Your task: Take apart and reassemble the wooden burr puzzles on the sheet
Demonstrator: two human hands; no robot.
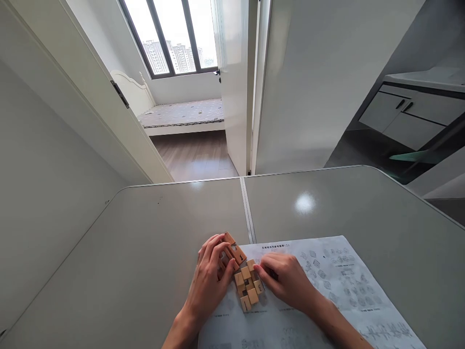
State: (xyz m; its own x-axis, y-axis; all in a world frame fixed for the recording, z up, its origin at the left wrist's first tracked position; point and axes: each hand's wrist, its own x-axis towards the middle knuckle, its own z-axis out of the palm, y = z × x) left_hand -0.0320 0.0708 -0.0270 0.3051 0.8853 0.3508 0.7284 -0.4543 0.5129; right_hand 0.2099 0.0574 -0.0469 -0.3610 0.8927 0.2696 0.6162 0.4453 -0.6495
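My left hand (209, 271) curls its fingers and thumb around reddish-brown notched wooden burr puzzle pieces (237, 254), partly hidden under the fingers. Just right of them, a cluster of paler wooden burr puzzle pieces (249, 283) rests on a printed sheet (348, 286). Against the upper right side of that pale cluster lies the thumb of my right hand (286, 276); its other fingers are curled in. Small dark marks show on some block faces. Diagrams of puzzle pieces and a line of Chinese characters are printed on the sheet.
The grey table (174, 237) has a seam (247, 208) down its middle and rounded far corners. Beyond it, an open door (236, 97) shows a bed (185, 112) beneath a window. A white cabinet (410, 114) stands at the right.
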